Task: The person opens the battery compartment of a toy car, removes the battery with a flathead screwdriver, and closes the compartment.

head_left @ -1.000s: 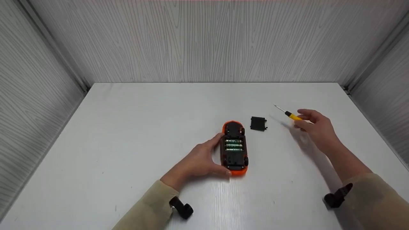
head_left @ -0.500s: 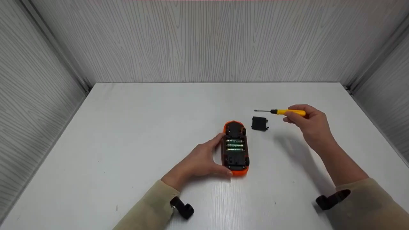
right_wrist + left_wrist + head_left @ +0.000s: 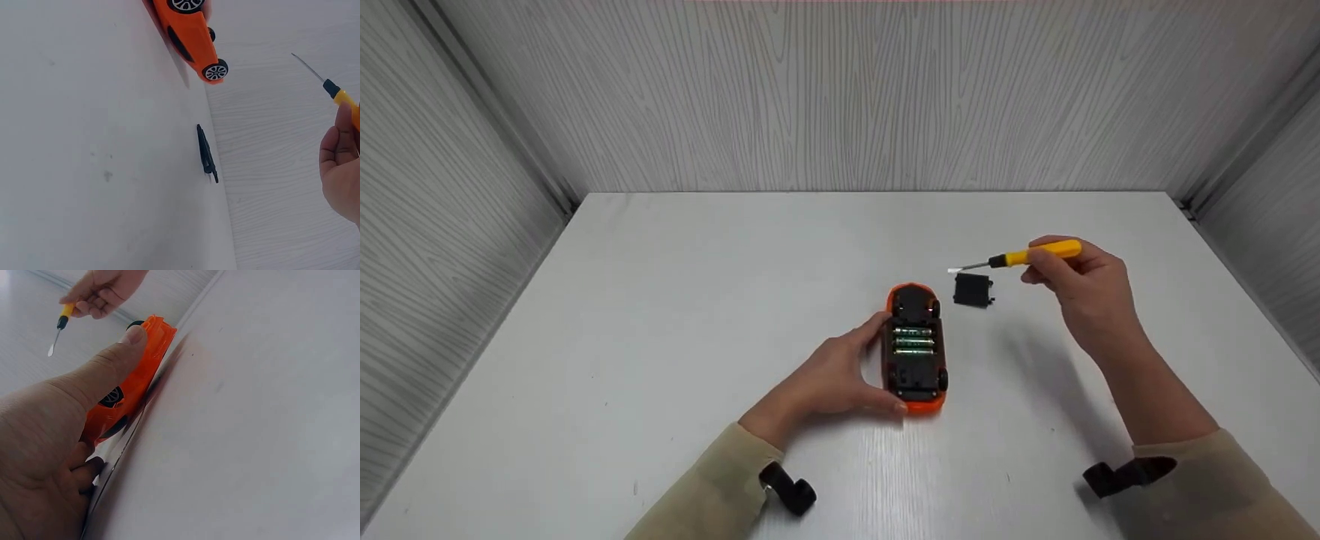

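An orange toy car lies upside down on the table, its black underside facing up. Three green batteries sit side by side in its uncovered compartment. My left hand grips the car from the left, thumb at the near end and fingers along the far left side; in the left wrist view the thumb presses on the orange body. Between thumb and fingers, my right hand pinches a yellow-handled screwdriver above the table. Its metal tip points left, above the black battery cover, apart from the car.
The cover lies flat on the white table, just right of the car's far end. A wood-grained panel stands behind the table, with more panels at left and right. Both sleeves carry a black wrist-worn device.
My right hand has moved left and a little away from me. The screwdriver has turned in its fingers, so the handle end is now raised and the tip dips left. Left hand and car stay put.
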### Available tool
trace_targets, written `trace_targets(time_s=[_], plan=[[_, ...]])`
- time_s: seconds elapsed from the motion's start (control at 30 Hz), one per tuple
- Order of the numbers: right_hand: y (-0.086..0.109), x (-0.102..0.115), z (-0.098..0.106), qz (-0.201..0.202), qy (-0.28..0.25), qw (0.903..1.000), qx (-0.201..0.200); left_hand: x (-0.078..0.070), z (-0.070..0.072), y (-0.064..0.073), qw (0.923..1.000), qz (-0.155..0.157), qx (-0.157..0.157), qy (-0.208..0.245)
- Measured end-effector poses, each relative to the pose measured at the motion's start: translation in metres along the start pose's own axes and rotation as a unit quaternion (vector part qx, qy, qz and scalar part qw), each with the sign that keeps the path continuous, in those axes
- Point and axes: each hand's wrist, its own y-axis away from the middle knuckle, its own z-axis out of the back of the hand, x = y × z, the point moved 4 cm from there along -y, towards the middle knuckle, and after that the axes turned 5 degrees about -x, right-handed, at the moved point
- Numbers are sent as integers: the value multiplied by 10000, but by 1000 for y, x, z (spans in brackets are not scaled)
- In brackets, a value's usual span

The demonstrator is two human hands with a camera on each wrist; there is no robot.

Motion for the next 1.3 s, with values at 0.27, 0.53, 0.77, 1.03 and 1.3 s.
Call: trace_targets(time_s=[0.27, 0.53, 0.77, 1.03, 1.3], plan=[[22, -3, -12, 307, -145, 9988, 362, 2, -2, 10, 9999, 110, 77, 5], [30, -2, -20, 225, 373, 9978, 495, -6, 2, 18, 10000, 13, 57, 10], [37, -3, -26, -817, 419, 9904, 1032, -6, 1, 21, 9999, 69, 86, -92], [40, -6, -31, -1154, 211, 9826, 1440, -5, 0, 23, 9997, 213, 88, -9], [45, 5, -37, 508, 1351, 9792, 1423, -5, 0, 24, 9998, 171, 95, 26]])
